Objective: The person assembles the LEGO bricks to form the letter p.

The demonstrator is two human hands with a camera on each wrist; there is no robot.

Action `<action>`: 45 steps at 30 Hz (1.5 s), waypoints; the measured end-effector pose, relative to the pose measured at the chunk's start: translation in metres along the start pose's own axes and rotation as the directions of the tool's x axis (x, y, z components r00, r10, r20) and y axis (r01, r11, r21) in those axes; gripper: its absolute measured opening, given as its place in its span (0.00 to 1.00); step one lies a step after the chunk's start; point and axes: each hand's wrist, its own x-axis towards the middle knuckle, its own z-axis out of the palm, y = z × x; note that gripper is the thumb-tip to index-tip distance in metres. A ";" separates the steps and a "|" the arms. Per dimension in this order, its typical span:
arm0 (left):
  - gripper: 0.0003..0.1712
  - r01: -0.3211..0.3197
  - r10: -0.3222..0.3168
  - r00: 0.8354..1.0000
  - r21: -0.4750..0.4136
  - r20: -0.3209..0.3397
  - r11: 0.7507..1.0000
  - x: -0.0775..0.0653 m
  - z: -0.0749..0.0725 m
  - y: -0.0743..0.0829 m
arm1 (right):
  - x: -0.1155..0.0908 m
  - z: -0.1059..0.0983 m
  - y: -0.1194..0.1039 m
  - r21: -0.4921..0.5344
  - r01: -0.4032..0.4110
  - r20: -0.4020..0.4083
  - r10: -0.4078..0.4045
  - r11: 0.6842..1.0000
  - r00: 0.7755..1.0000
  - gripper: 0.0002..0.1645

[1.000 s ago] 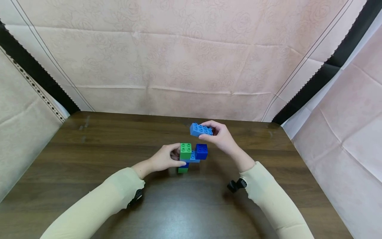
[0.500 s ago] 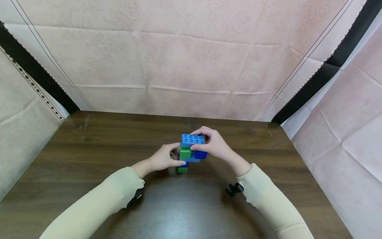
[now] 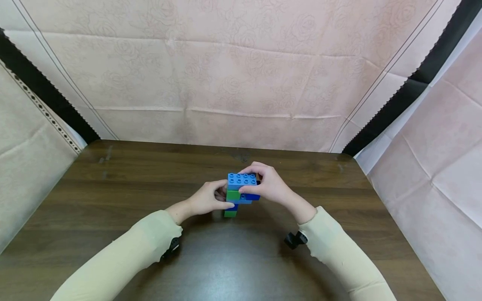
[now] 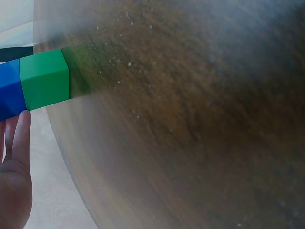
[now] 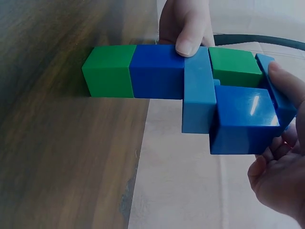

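Note:
A stack of toy building bricks stands at mid-table between the hands. From the bottom, the right wrist view shows a green brick (image 5: 108,71), a dark blue brick (image 5: 157,71) and a light blue brick (image 5: 198,95). On that one sit a second green brick (image 5: 234,67) and a second dark blue brick (image 5: 245,114). My left hand (image 3: 205,198) grips the stack from the left, its thumb on the lower light blue brick. My right hand (image 3: 275,184) pinches a long light blue brick (image 3: 242,180) lying across the top, right at the upper bricks.
The brown wooden table (image 3: 132,179) reaches back to a pale patterned cloth wall (image 3: 241,83). More cloth with black trim hangs at both sides. A small black camera (image 3: 295,239) is on the right wrist.
My right hand has brought the light blue brick left and down from beyond the stack onto its top, covering the studs of the upper green brick. My left hand has stayed put.

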 end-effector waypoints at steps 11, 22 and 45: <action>0.25 -0.006 0.006 1.000 0.011 -0.012 1.000 -0.002 0.000 -0.001 | 0.001 0.000 -0.002 -0.079 0.080 0.027 -0.078 0.994 0.997 0.23; 0.26 -0.018 0.019 1.000 0.003 -0.017 1.000 -0.003 0.004 -0.003 | 0.001 -0.002 -0.007 -0.057 0.054 0.087 -0.049 0.997 0.995 0.31; 0.25 -0.025 0.025 1.000 -0.003 -0.003 1.000 -0.001 0.002 0.000 | 0.012 -0.001 -0.011 -0.035 0.053 0.107 -0.049 0.998 0.993 0.19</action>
